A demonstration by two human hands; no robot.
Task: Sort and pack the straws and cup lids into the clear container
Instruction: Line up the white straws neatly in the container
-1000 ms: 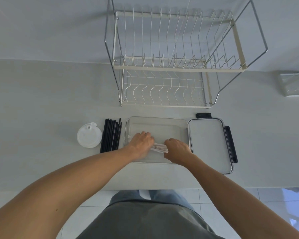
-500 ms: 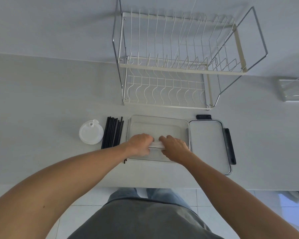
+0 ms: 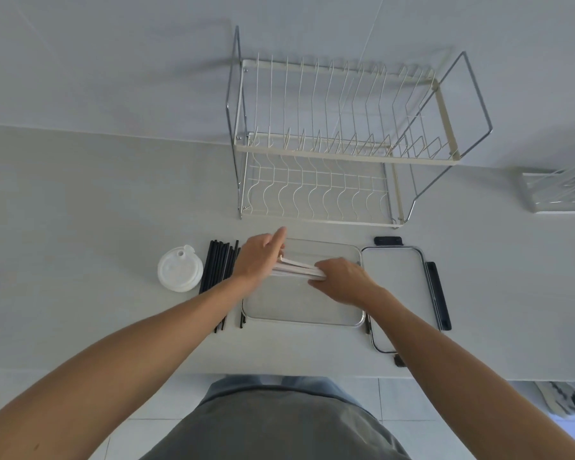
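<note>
A person stands at a pale bench (image 3: pixel 80 210), both bare arms reaching forward. Between the two hands is a bundle of white straws (image 3: pixel 296 269), held level above a clear container (image 3: pixel 299 318) that sits on the bench directly in front of the person.

The left hand (image 3: pixel 258 260) is at the left end of the bundle, near the container's left edge. Its palm and fingers are fairly straight, with the forefinger pointing up and away, and the straw ends press against the palm side. Whether any fingers curl around the bundle cannot be told, as the back of the hand hides them.

The right hand (image 3: pixel 341 280) lies over the right end of the bundle, fingers curved down around the straws and gripping them.

Just left of the container lies a row of black straws (image 3: pixel 218 270), side by side and pointing away from the person; the left forearm crosses over their near ends. Left of those, a white round cup lid (image 3: pixel 180 273) rests flat on the bench, close beside the black straws.

Touching the container's right side is its lid (image 3: pixel 395 283), lying flat, with dark clips along its far and right edges.

Behind the container, against the wall, stands a two-tier wire dish rack (image 3: pixel 342 144).
</note>
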